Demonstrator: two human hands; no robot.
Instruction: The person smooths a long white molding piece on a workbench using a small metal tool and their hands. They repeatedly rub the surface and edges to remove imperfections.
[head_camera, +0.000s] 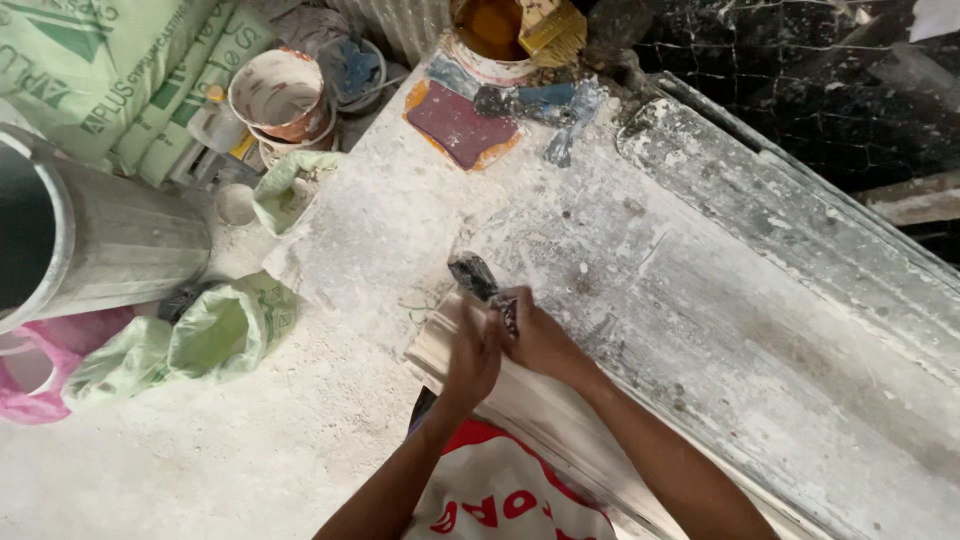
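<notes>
Right hand (540, 340) grip closed on dark scraper (475, 275), handle hidden, left hand (475, 355) pressing pale moulding (440, 350), grip unclear.

A dusty white bench (700, 330) ran diagonally. At its far end sat an open tub of orange paste (490, 35) beside a maroon lid (458, 125). On the floor lay green sacks (110, 70), stacked buckets (280, 95), a metal cylinder (110, 240) and green bags (225, 330).
</notes>
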